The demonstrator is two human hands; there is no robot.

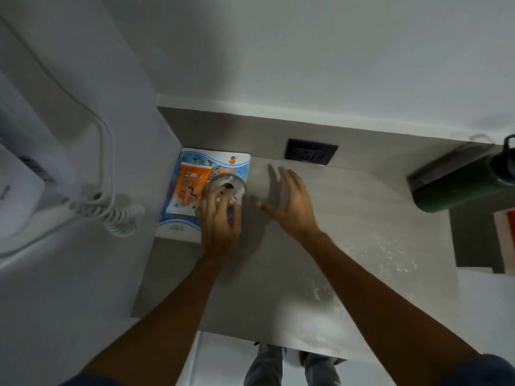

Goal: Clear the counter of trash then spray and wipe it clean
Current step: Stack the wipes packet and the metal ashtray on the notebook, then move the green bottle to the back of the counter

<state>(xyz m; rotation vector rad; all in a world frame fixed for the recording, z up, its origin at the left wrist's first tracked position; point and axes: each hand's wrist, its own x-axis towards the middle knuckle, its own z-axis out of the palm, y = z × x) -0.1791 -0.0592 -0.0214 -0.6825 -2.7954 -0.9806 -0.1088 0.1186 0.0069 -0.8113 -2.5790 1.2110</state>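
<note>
A metal drink can (pixel 229 188) stands at the left end of the grey counter (pixel 320 246), its top facing me. My left hand (pixel 218 218) is wrapped around the can's near side. Behind and under it lies a blue and white packet (pixel 214 162) with an orange wrapper (pixel 189 188) on top, pushed into the corner by the wall. My right hand (pixel 287 201) hovers flat over the counter just right of the can, fingers spread and holding nothing.
A black power socket (pixel 310 155) sits in the counter's back strip. A dark green bottle (pixel 468 185) stands at the far right beside a red and white object (pixel 505 240). A white wall-mounted device with a coiled cord (pixel 111 215) hangs on the left. Wet specks glisten on the counter's right half (pixel 384 252).
</note>
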